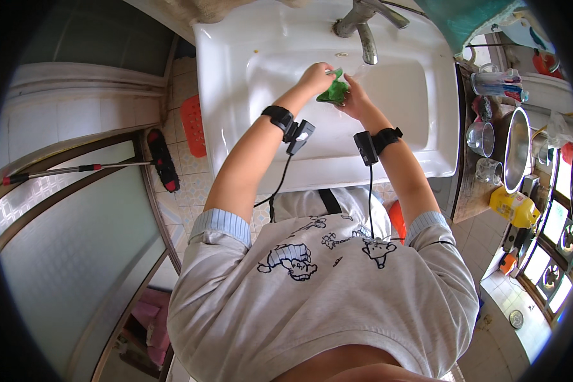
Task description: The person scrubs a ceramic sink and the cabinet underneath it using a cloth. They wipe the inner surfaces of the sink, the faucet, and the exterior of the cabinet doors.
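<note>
My left hand [316, 77] pinches the upper end of a crumpled green cloth [333, 93] over the basin of a white ceramic sink [401, 110]. From the other side, my right hand [356, 99] grips the same cloth near its lower part. Something clear and faint shows beside the right fingertips; I cannot tell what it is. Above and to the right of both hands is a metal faucet [368, 47]. No stream of water can be made out beneath its spout. Each wrist wears a black strap with a small cabled device.
A counter on the right holds a metal bowl [516, 150], clear cups [481, 138], a cup of toothbrushes [496, 83] and a yellow bottle [513, 207]. Left of the sink are a red plastic basket [193, 126] and a long-handled floor brush [162, 160]. A teal cloth [458, 21] hangs upper right.
</note>
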The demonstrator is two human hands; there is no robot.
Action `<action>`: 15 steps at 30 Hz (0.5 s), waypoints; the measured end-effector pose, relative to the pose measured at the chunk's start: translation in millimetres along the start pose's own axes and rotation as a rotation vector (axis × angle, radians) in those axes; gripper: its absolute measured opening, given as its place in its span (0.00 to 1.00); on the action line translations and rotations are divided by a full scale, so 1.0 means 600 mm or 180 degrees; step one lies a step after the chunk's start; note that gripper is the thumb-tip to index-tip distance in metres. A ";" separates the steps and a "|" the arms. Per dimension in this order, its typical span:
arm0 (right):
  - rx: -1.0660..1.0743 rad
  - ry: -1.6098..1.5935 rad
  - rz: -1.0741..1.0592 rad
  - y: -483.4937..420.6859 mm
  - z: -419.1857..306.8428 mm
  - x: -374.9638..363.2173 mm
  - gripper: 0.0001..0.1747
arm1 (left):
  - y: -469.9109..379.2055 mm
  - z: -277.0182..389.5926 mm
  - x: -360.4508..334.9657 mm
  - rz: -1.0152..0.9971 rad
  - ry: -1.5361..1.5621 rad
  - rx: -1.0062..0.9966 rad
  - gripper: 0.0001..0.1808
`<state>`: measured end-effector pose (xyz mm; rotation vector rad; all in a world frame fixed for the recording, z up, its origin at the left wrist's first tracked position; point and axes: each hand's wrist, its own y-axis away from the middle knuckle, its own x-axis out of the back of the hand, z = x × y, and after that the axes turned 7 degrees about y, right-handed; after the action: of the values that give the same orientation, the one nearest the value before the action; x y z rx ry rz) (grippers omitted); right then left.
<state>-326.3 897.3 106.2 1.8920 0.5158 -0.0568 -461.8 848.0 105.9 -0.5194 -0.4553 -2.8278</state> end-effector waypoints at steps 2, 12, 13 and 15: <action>0.0202 -0.0151 0.0083 0.008 -0.005 0.014 0.25 | -0.008 0.008 -0.032 -0.0002 0.0769 0.0036 0.13; 0.1195 0.0413 0.0081 -0.025 0.000 0.100 0.29 | -0.028 0.072 -0.084 0.0342 0.3095 0.0608 0.08; 0.1190 0.0482 -0.0008 -0.019 -0.001 0.105 0.29 | -0.027 0.077 -0.084 0.0468 0.3335 0.0744 0.09; 0.1100 0.0522 -0.0036 -0.003 -0.003 0.106 0.30 | -0.027 0.078 -0.085 0.0550 0.3776 0.0680 0.10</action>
<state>-270.1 919.9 87.5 2.2437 0.6614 0.0028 -405.7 887.6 124.1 1.0506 -0.3915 -2.3236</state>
